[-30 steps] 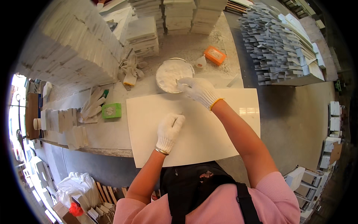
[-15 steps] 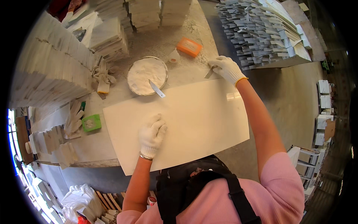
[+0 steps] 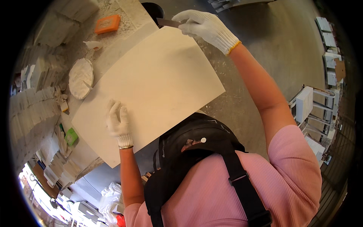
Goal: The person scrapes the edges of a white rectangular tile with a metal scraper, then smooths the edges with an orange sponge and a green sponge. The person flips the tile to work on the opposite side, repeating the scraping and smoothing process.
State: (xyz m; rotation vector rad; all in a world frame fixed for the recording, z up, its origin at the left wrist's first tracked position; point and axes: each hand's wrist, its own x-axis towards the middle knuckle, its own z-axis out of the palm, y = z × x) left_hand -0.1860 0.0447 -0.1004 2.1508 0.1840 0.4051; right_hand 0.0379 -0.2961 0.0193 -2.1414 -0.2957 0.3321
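One hand (image 3: 206,25) around scraper (image 3: 168,22)

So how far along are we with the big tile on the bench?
Little looks done: the large cream tile lies flat on the workbench and its face shows no paste. In hand: the left hand presses on its near edge, while the right hand holds a flat blade at the far corner. The bowl of white paste beside it looks unspread, so coating seems left.
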